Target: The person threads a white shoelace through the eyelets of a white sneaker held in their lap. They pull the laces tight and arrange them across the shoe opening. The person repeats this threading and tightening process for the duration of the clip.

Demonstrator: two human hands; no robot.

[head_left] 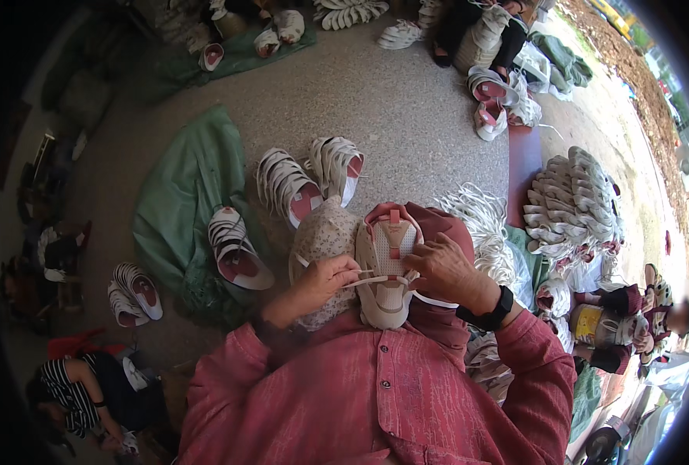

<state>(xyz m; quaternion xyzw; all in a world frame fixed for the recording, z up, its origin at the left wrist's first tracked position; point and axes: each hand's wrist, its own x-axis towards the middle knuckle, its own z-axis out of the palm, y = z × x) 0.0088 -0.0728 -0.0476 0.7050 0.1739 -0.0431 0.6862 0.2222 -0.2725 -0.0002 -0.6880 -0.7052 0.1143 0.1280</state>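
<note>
A beige and white sneaker [385,305] with a red collar lies on my lap, its toe toward me. White shoelace [366,280] crosses the lower part of its tongue. My left hand [322,280] is closed, pinching the lace just left of the shoe. On the other side, my right hand [443,267] has its fingers curled against the sneaker's right eyelet edge; whether lace is also between those fingertips is hidden. A floral cloth [325,236] covers my left knee beneath the work.
Laced sneakers [282,186] stand on the floor ahead, with another sneaker [240,256] on a green sheet [185,178] at left. A heap of white laces [480,225] and stacked shoe uppers [573,201] lie at right. Other people [77,395] sit around with shoes.
</note>
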